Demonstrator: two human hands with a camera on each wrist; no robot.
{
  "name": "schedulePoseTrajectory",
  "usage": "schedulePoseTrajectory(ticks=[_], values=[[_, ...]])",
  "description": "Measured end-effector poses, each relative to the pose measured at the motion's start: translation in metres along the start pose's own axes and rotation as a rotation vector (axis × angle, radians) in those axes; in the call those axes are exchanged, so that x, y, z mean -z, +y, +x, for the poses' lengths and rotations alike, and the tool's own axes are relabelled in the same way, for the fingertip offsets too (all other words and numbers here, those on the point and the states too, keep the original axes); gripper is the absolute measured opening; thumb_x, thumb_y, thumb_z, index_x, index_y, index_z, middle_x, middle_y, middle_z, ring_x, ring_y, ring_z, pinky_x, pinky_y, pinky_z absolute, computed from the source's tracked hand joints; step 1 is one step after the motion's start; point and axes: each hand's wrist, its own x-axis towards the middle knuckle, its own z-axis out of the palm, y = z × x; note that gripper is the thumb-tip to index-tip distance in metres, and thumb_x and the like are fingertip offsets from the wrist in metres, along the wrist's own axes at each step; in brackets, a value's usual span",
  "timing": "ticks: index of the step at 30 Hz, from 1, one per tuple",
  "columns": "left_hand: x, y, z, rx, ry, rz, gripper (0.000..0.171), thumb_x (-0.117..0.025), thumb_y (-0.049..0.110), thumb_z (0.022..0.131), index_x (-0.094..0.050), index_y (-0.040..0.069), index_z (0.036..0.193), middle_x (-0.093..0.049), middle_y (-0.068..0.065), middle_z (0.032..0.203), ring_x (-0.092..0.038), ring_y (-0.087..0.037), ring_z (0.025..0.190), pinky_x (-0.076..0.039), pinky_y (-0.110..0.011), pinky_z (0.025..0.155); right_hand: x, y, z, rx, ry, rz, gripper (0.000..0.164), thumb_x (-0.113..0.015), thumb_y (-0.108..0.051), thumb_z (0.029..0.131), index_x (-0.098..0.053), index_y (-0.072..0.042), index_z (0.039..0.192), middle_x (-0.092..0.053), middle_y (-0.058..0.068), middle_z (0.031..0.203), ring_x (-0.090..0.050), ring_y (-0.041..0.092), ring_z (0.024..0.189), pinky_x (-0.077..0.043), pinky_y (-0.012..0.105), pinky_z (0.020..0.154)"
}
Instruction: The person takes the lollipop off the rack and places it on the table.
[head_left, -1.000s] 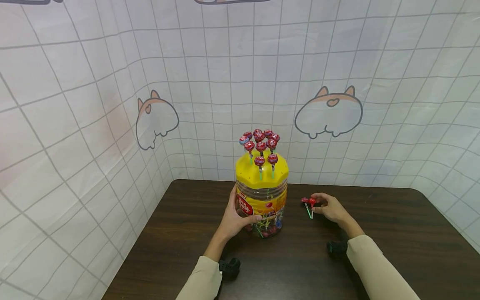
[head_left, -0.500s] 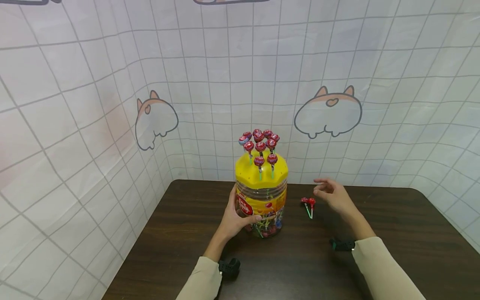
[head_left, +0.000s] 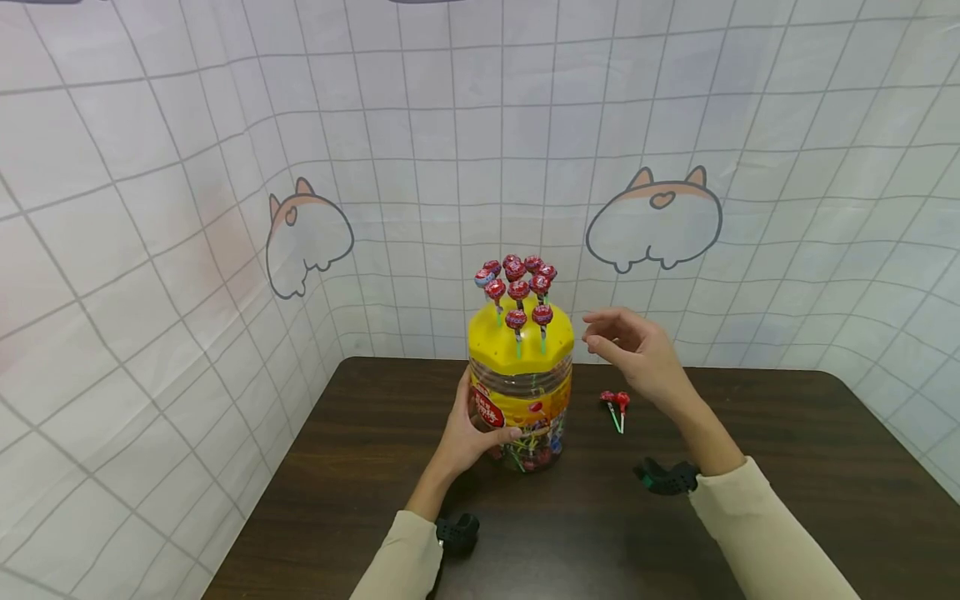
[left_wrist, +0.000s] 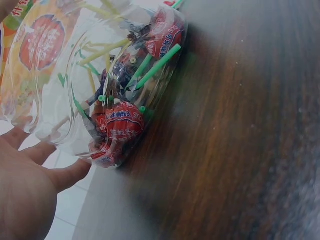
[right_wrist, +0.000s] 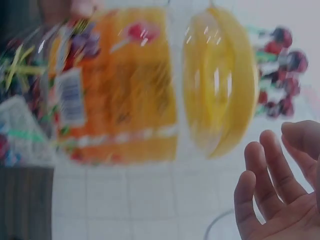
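Yellow lid (head_left: 530,342) studded with lollipops (head_left: 518,290), a clear jar (head_left: 527,406) holding wrapped sweets (left_wrist: 124,122) stands near the counter's (head_left: 360,467) far edge, gripped by the left hand (head_left: 460,440); beside it, the right hand (head_left: 639,354) hovers, fingers loosely bent and spread, above two loose lollipops (head_left: 622,399).

Upright clr jar (head_left: 542,410), ylw lid (head_left: 531,347), mostly red lollipops (head_left: 518,290) atop, 2 loose pops (head_left: 623,400) nearby
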Motion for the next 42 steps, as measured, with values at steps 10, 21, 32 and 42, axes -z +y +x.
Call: schedulePoseTrajectory(ticks=[10, 21, 32, 42], values=[[0.001, 0.002, 0.001, -0.003, -0.002, 0.002, 0.112, -0.088, 0.039, 0.080, -0.010, 0.049, 0.159, -0.041, 0.005, 0.154, -0.049, -0.021, 0.138, -0.044, -0.054, 0.114, -0.022, -0.025, 0.012, 0.086, -0.034, 0.017, 0.032, -0.067, -0.010, 0.099, -0.064, -0.007, 0.130, -0.070, 0.014, 0.116, -0.065, 0.012, 0.099, -0.056, 0.020, 0.083], [0.003, 0.000, 0.001, 0.026, -0.015, 0.016, 0.112, -0.087, 0.040, 0.081, -0.008, 0.050, 0.159, -0.043, 0.004, 0.153, -0.048, -0.020, 0.138, -0.042, -0.055, 0.116, -0.039, -0.031, 0.018, 0.073, -0.019, 0.074, 0.033, -0.068, -0.007, 0.097, -0.063, -0.003, 0.129, -0.069, 0.017, 0.111, -0.065, 0.016, 0.091, -0.055, 0.022, 0.079], [0.002, 0.002, 0.001, 0.028, -0.017, 0.014, 0.112, -0.087, 0.042, 0.082, -0.007, 0.050, 0.159, -0.044, 0.002, 0.153, -0.049, -0.022, 0.137, -0.042, -0.056, 0.115, -0.044, -0.035, 0.019, 0.066, 0.029, 0.063, 0.038, -0.070, -0.008, 0.096, -0.061, -0.005, 0.132, -0.069, 0.016, 0.103, -0.064, 0.015, 0.087, -0.054, 0.023, 0.075], [0.003, 0.002, 0.001, 0.017, -0.015, 0.032, 0.113, -0.086, 0.044, 0.081, -0.005, 0.046, 0.161, -0.043, 0.000, 0.155, -0.048, -0.025, 0.139, -0.040, -0.060, 0.116, -0.047, -0.040, 0.021, 0.144, 0.094, 0.120, 0.046, -0.068, -0.002, 0.096, -0.057, -0.008, 0.140, -0.067, 0.018, 0.102, -0.065, 0.013, 0.088, -0.057, 0.020, 0.076]])
